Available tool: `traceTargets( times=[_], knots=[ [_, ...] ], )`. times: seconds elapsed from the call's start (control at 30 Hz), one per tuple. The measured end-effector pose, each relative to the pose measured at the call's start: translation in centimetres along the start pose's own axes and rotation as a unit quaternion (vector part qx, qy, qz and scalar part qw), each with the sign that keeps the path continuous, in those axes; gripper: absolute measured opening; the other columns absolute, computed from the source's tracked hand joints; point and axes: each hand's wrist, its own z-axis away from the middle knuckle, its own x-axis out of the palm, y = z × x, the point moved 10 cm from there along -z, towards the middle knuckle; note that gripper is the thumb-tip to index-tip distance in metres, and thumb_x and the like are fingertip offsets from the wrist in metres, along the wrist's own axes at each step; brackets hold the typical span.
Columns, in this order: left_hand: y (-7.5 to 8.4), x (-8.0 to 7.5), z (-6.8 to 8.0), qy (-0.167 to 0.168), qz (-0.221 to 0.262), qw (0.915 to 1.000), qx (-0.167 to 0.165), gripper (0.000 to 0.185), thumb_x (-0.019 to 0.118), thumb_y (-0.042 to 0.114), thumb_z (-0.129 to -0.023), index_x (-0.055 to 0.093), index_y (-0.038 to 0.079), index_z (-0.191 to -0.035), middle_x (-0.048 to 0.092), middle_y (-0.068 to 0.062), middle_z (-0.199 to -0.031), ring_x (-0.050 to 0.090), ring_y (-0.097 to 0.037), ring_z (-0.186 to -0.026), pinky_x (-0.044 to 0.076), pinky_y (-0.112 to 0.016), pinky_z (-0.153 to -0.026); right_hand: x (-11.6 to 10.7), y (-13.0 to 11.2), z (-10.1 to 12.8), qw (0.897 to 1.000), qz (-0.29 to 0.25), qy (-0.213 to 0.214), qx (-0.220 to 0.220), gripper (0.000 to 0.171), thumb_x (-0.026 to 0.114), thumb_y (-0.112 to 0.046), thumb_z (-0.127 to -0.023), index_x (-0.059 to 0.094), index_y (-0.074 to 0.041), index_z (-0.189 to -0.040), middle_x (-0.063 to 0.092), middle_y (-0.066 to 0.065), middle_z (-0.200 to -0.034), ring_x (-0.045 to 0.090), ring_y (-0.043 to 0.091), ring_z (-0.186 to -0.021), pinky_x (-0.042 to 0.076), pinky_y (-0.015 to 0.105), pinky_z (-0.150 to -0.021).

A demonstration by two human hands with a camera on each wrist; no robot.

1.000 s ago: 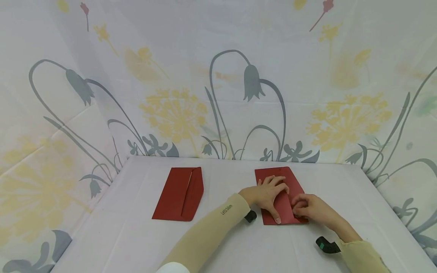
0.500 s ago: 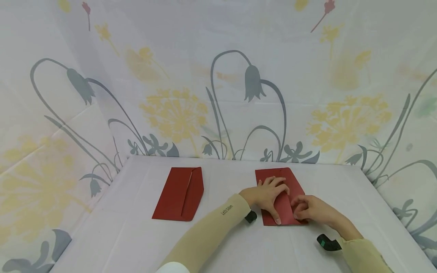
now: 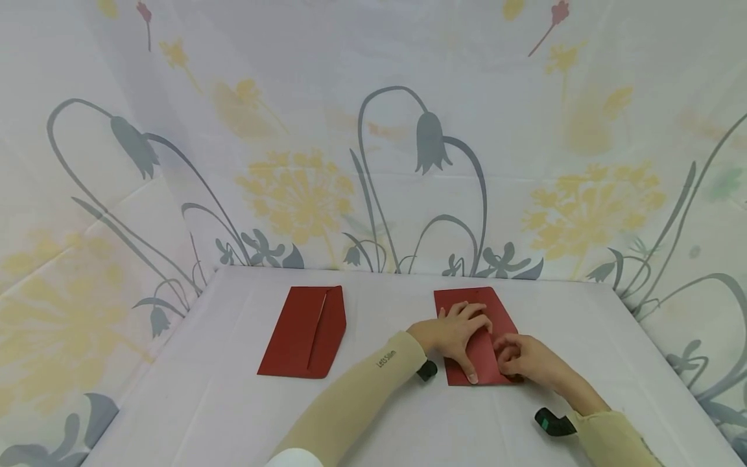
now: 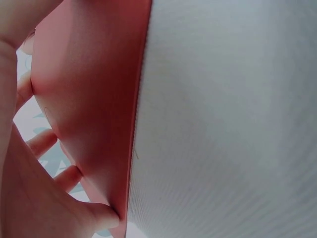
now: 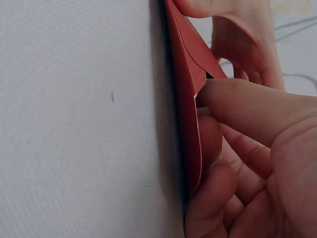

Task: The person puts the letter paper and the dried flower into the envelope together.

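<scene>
Envelope flat under spread left hand; right hand fingers pinch its flap

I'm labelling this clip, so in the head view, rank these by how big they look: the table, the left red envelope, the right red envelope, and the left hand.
1. Table, largest by far.
2. Left red envelope.
3. Right red envelope: similar in outline, but both hands cover part of it, so its place against the left one is unsure.
4. Left hand, smallest.

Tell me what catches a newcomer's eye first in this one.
Two red envelopes on the white table: the right red envelope lies under both hands, the left hand pressing it flat while the right hand pinches its flap edge. The left red envelope lies untouched.
</scene>
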Motion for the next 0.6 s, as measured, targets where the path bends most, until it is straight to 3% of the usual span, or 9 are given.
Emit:
traceTargets(
  times=[0.13, 0.27, 0.4, 0.6],
  knots=[
    [-0.1, 0.0, 0.0, 0.002, -0.004, 1.0, -0.003, 0.087, 0.086, 0.064, -0.063, 0.04, 0.035, -0.131, 0.008, 0.01, -0.163, 0.005, -0.023, -0.15, 0.021, -0.057, -0.115, -0.1, 0.3, -0.1, 1.0, -0.006, 0.004, 0.008, 0.035, 0.067, 0.0, -0.081, 0.058, 0.004, -0.114, 0.06, 0.008, -0.079, 0.056, 0.019, -0.064, 0.048, 0.029, -0.057],
    [0.0, 0.1, 0.0, 0.002, -0.004, 1.0, -0.003, 0.087, 0.086, 0.064, -0.063, 0.04, 0.036, -0.131, 0.009, 0.01, -0.163, 0.005, -0.023, -0.15, 0.021, -0.057, -0.115, -0.4, 1.0, 0.1, 1.0, -0.024, -0.002, 0.014, 0.036, 0.07, -0.008, -0.088, 0.057, 0.004, -0.119, 0.063, 0.011, -0.085, 0.058, 0.022, -0.068, 0.05, 0.031, -0.059],
    [0.0, 0.2, 0.0, 0.001, -0.005, 1.0, -0.004, 0.087, 0.086, 0.064, -0.063, 0.041, 0.036, -0.131, 0.01, 0.011, -0.162, 0.005, -0.023, -0.15, 0.021, -0.057, -0.115, -0.9, 1.8, 0.4, 0.999, -0.051, -0.002, 0.013, 0.043, 0.072, -0.017, -0.091, 0.056, 0.004, -0.125, 0.066, 0.014, -0.097, 0.063, 0.024, -0.08, 0.053, 0.031, -0.068],
    [0.1, 0.2, 0.0, -0.002, -0.016, 0.9998, -0.013, 0.085, 0.087, 0.064, -0.061, 0.043, 0.038, -0.13, 0.012, 0.011, -0.161, 0.006, -0.023, -0.15, 0.021, -0.057, -0.115, -1.2, 1.9, 0.9, 0.996, -0.093, -0.011, 0.011, 0.049, 0.071, -0.016, -0.092, 0.053, 0.007, -0.131, 0.065, 0.016, -0.109, 0.066, 0.021, -0.095, 0.055, 0.029, -0.079]
  ],
)
